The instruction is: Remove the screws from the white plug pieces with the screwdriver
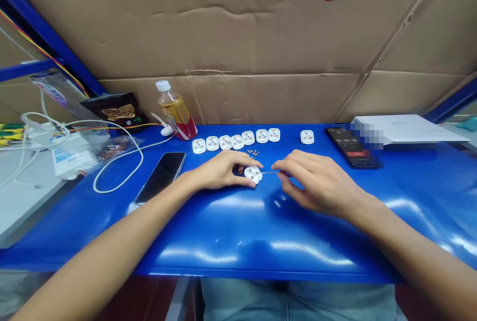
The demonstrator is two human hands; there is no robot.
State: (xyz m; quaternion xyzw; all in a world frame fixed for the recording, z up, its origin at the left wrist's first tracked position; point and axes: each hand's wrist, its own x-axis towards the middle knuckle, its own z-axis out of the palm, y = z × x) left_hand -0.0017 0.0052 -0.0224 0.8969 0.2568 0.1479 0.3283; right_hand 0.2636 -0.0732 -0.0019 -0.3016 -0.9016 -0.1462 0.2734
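Observation:
My left hand (219, 171) pinches a small white plastic socket part (254, 174) against the blue table (238, 231). My right hand (316, 182) is closed on a thin metal screwdriver (271, 172) whose tip points left into that part. Just behind the held part lies a small heap of tiny screws (253, 152). Farther back, several identical white socket parts (237, 141) stand in a row, with one more white part (307, 136) set apart to the right.
A dark phone (161, 176) lies left of my left hand, beside a looped white cable (119, 172). A bottle of yellow drink (176, 111) stands behind. A second phone (352, 147) with a timer and a white flat box (406, 129) are at right. A cardboard wall (238, 38) closes the back.

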